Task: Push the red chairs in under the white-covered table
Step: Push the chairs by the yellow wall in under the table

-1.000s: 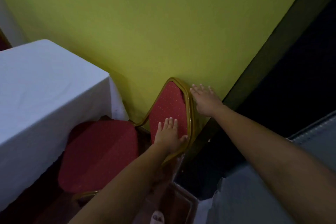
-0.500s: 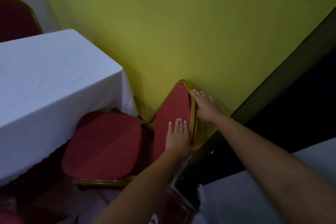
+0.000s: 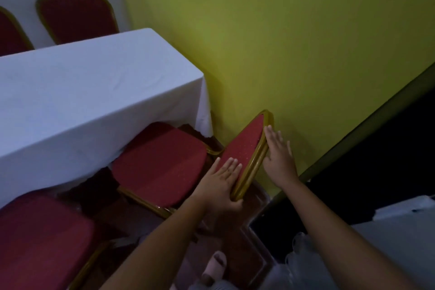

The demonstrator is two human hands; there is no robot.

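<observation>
A red chair with a gold frame stands beside the yellow wall. Its seat (image 3: 160,162) has its far edge tucked under the hanging cloth of the white-covered table (image 3: 82,92). Its backrest (image 3: 244,146) is seen edge-on. My left hand (image 3: 221,183) lies on the padded front of the backrest, thumb hooked round the frame's lower side. My right hand (image 3: 280,158) presses flat against the rear of the backrest, fingers spread. A second red chair seat (image 3: 40,238) sticks out from the table at the lower left.
Two more red chairs (image 3: 75,14) (image 3: 9,30) stand on the table's far side against a white wall. The yellow wall (image 3: 294,42) is tight behind the backrest, with a dark opening (image 3: 376,160) to the right. My slippered foot (image 3: 214,266) is beside the chair's leg.
My view has swung left, bringing in more of the table, the far chairs and the second seat. My right hand slid from the backrest's top edge onto its rear. My left hand keeps its hold.
</observation>
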